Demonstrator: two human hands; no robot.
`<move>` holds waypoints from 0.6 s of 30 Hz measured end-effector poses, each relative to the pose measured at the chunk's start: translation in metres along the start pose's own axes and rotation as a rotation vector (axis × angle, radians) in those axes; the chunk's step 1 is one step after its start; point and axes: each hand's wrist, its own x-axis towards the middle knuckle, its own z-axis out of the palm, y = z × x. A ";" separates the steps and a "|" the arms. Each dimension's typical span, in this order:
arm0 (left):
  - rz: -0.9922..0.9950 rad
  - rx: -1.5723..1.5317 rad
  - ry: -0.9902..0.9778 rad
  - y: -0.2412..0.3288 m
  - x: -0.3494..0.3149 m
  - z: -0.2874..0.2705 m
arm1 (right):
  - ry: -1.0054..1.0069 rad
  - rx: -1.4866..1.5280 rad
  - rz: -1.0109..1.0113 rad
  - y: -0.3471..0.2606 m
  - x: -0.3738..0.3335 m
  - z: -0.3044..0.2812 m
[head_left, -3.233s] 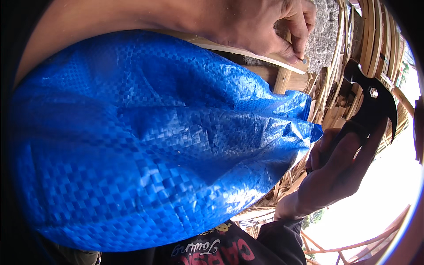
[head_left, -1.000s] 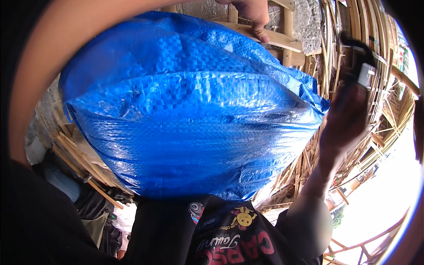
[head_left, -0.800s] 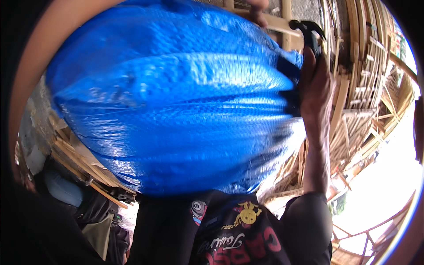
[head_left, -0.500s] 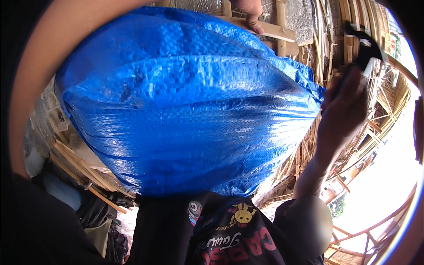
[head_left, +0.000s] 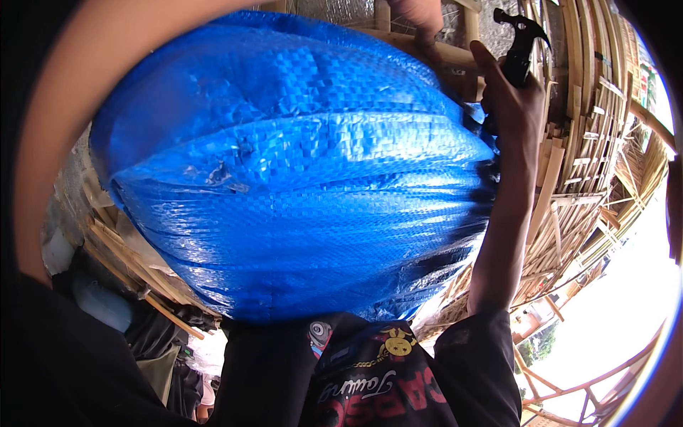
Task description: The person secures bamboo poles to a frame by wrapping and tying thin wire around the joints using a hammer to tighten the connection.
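Note:
My right hand grips a claw hammer with a black head, which stands up above my fist beyond the sheet's right edge. At the top of the view is my left hand, its fingers bent down against a wooden batten. The fingers look pinched together, but whatever they hold is hidden. Between my arms spreads a large, bulging blue woven plastic sheet, creased and shiny. It covers the space from my shirt up to the batten and hides what lies beneath.
Bundled bamboo strips and slats lie at the right. More wooden sticks lie at the lower left, beside dark cloth. A curved bamboo frame stands at the lower right, near bright daylight.
My right hand has swung the hammer up and leftward, toward my left hand. The left hand has shifted slightly right along the batten, and the sheet's right end has moved a little left.

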 end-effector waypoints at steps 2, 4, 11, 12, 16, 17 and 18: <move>0.012 -0.040 -0.198 -0.005 0.000 -0.019 | -0.035 0.020 0.041 -0.003 0.000 0.002; 0.026 -0.028 -0.195 -0.002 -0.007 -0.017 | -0.075 0.084 0.054 0.001 0.003 0.000; 0.043 -0.042 -0.160 -0.003 -0.007 -0.011 | -0.153 0.234 0.097 0.006 0.002 -0.006; 0.032 -0.045 -0.156 -0.006 -0.009 -0.009 | -0.165 0.238 0.092 0.007 0.004 -0.002; 0.063 -0.051 -0.137 -0.001 -0.007 -0.011 | -0.152 0.232 0.073 0.000 -0.005 -0.006; 0.069 -0.052 -0.136 -0.001 -0.007 -0.011 | -0.156 0.289 0.068 -0.004 -0.009 -0.006; 0.072 -0.057 -0.133 -0.001 -0.008 -0.012 | -0.154 0.287 0.069 -0.004 -0.009 -0.007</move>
